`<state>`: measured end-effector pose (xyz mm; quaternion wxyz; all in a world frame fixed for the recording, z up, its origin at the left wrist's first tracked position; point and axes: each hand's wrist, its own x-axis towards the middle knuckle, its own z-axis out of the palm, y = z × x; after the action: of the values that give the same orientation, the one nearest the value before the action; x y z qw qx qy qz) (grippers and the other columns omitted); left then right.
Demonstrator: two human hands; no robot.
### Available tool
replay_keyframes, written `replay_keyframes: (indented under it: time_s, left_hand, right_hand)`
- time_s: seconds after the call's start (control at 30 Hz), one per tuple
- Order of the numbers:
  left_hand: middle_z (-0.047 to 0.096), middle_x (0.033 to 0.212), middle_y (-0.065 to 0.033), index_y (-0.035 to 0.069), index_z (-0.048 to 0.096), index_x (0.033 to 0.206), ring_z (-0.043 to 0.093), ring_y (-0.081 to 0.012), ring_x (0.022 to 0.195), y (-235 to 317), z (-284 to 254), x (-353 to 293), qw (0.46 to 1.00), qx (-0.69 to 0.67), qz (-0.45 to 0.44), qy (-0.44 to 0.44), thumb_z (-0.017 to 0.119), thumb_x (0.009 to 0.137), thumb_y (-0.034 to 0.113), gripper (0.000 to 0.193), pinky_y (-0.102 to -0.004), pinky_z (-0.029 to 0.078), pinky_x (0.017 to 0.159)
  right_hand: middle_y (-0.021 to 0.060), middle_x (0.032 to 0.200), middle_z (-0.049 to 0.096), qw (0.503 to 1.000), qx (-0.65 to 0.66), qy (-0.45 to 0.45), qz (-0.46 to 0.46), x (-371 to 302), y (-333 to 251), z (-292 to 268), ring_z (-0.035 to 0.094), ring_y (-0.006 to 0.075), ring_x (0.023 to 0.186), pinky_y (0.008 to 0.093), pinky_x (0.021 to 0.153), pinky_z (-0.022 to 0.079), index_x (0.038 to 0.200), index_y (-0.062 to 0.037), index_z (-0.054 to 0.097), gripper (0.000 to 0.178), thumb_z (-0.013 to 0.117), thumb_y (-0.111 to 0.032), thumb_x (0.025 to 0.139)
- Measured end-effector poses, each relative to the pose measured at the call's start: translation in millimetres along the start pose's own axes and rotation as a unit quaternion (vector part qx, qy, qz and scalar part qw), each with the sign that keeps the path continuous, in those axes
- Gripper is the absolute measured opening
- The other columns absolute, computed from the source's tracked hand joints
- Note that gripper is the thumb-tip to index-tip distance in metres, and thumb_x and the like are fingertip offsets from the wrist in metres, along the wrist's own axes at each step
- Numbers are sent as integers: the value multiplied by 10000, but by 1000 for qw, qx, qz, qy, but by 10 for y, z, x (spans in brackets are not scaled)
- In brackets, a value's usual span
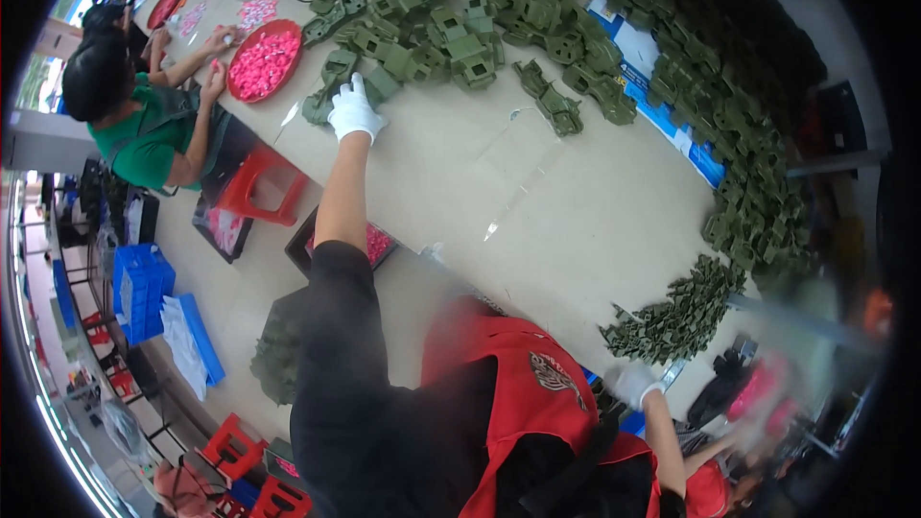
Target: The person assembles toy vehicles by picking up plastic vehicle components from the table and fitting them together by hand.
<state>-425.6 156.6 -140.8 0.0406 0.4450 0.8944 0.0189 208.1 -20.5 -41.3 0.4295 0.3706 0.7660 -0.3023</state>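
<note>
Bowl (298, 50) of pink pieces (264, 62), stool (246, 180), green parts (470, 59) by left hand (355, 113)

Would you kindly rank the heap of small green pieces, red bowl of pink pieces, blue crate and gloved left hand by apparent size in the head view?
1. Heap of small green pieces
2. Red bowl of pink pieces and blue crate: too alike to rank
3. Gloved left hand

no readable text, only illegibly small print on the blue-and-white box (639, 48)
</note>
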Motion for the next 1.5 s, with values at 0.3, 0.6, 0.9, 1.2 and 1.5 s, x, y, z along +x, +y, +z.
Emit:
replay_keyframes:
  time_s: [0.3, 0.6, 0.9, 1.2, 1.5]
  left_hand:
    - [653, 1060, -72, 36, 616, 1101, 631, -223, 942, 440, 324, -1331, 525, -732, -53, -430, 710, 805, 234, 368, -370, 495, 876]
    - [514, 1286, -85, 23, 350, 1397, 507, -193, 1162, 1629, 355, -2600, 541, -700, 26, -466, 635, 897, 151, 590, -342, 446, 969]
    - [619, 1073, -107, 43, 448, 1299, 635, -227, 938, 1862, 155, -2719, 519, -577, 33, -630, 747, 727, 100, 648, -342, 548, 758]
    - [596, 972, -118, -14, 518, 1202, 592, -224, 854, 119, 116, -1978, 782, -610, -127, -27, 570, 844, 177, 409, -326, 493, 677]
    - [540, 1165, -128, 84, 283, 1435, 562, -207, 808, 1103, -280, -1624, 769, -622, -37, -143, 576, 748, -57, 760, -308, 501, 686]
  right_hand:
    - [157, 1268, 588, 742, 623, 244, -44, 1184, -937, -1461, 572, 241, 1138, 331, 975, 436, 1264, -17, 567, 489, 636, -315, 883]
    - [97, 1268, 576, 456, 805, 359, -121, 1232, -1032, -1160, 562, 166, 1119, 296, 952, 451, 1422, -37, 386, 628, 659, -114, 862]
    - [245, 1087, 638, 534, 769, 347, -57, 1201, -709, -458, 626, 372, 979, 373, 845, 493, 1396, -35, 413, 583, 593, -153, 854]
    - [224, 1082, 644, 723, 516, 410, 206, 948, 156, -431, 623, 347, 1020, 393, 867, 488, 1306, 11, 482, 661, 635, -375, 792]
    - [186, 896, 670, 918, 158, 286, 227, 888, 818, 350, 659, 325, 858, 438, 732, 510, 923, -40, 672, 306, 661, -246, 697]
